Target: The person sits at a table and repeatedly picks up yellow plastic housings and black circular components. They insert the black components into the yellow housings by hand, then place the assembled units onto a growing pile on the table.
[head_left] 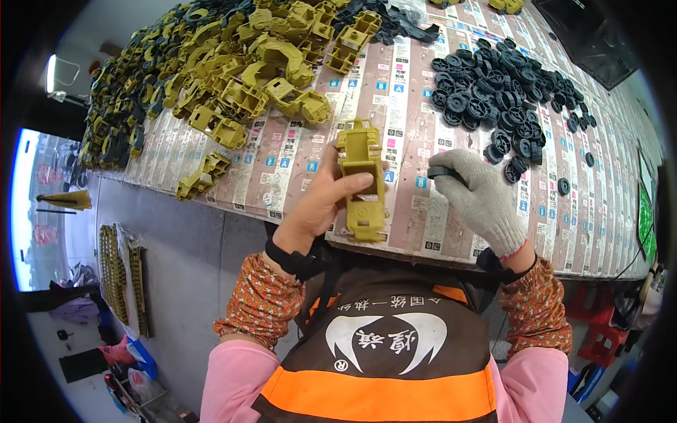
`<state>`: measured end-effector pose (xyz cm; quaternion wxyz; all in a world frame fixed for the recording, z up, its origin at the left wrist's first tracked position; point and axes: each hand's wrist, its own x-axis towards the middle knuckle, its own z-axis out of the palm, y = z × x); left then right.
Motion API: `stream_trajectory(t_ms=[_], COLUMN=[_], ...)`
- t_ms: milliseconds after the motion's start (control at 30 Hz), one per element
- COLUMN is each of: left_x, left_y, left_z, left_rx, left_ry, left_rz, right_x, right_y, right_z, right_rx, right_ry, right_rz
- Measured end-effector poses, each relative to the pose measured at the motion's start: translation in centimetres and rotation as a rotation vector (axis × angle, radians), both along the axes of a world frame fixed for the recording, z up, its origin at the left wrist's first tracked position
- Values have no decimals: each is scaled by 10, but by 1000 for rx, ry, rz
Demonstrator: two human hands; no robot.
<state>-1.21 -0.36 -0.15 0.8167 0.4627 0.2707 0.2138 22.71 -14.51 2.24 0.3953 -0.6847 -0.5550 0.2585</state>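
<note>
My bare left hand [319, 194] grips an olive-yellow plastic toy vehicle chassis [364, 208], held upright over the table's front edge with the thumb pressed on its middle. To its right, my right hand [479, 197], in a grey knitted glove, pinches a small black toy wheel [442, 172] between thumb and fingers. The wheel and the chassis are apart. Beyond the gloved hand lies a spread of black toy wheels [493, 88], some of them loose on its near right side.
A large heap of olive-yellow plastic parts [247, 77] covers the far left of the table [416, 211], with dark and yellow pieces [116, 113] at its left end. One yellow part [203, 175] lies near the left edge. Red stools [599, 338] stand below at right.
</note>
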Motion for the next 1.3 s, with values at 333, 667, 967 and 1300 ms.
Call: stream_trajectory(t_ms=[333,667,967,1300], left_x=[29,39,35,41], left_y=[-53,-74,-80,-84], left_z=[-9,-19,-27,-28], left_rx=[-52,186,757,835], left_ry=[59,46,257,320], left_rz=[-32,6,-68,-373], right_x=[-40,-44,-46,-21], right_y=[-11,-26,-39,-63], right_z=[-10,-13,-11,-3], right_rx=[69,25,100,-99], right_ry=[525,281,59,-20], right_rz=[-282,-251,-175,-137])
